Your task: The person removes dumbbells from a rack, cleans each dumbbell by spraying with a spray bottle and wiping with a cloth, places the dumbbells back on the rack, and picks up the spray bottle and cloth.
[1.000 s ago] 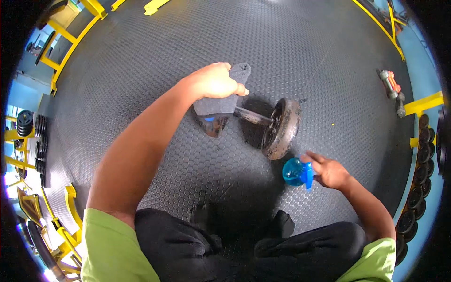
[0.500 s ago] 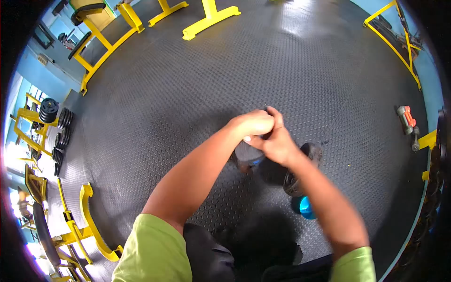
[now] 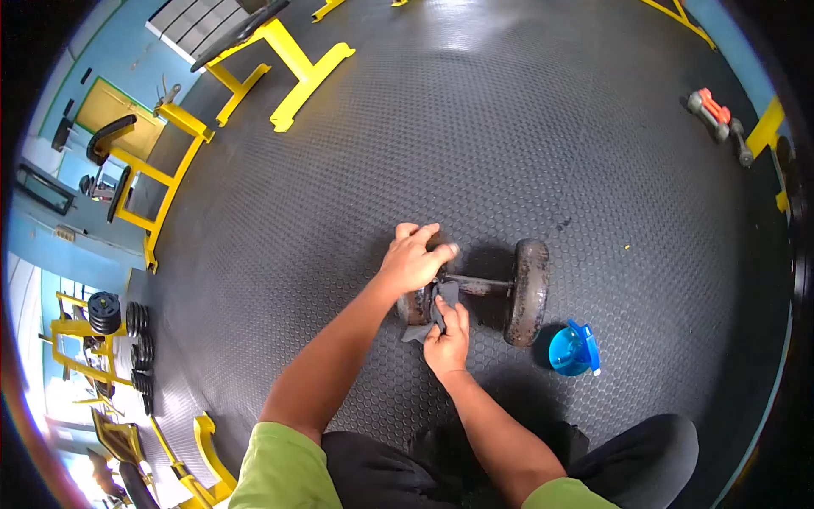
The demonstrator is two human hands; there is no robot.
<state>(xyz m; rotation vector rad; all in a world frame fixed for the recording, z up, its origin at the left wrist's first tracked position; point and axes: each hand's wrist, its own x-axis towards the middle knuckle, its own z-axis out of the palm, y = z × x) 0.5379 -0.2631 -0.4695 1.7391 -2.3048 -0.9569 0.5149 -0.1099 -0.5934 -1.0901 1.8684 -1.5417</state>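
Observation:
A worn dumbbell with two thick round heads lies on the black floor mat, its right head point(image 3: 527, 293) and bare metal handle point(image 3: 482, 282) in plain sight. My left hand point(image 3: 411, 259) is over the top of the left head, fingers bent on the rim and thumb stretched to the right. Most of that left head is hidden behind my hands. Lower down, my right hand point(image 3: 449, 339) grips a dark grey cloth point(image 3: 415, 332), pressing it against the left head's inner side. To the right of the dumbbell stands a translucent blue bottle point(image 3: 570, 352).
Small dumbbells, one pair of ends orange point(image 3: 714, 106), lie by the right wall. Yellow-framed gym benches point(image 3: 309, 81) stand at the far left. A rack with black weight plates point(image 3: 104, 312) is along the left side. My bent knee point(image 3: 653, 450) is close at lower right.
My hands were together above the left head; they have come apart, the right one moving down with the cloth. My view has shifted, bringing the bottle and handle into sight.

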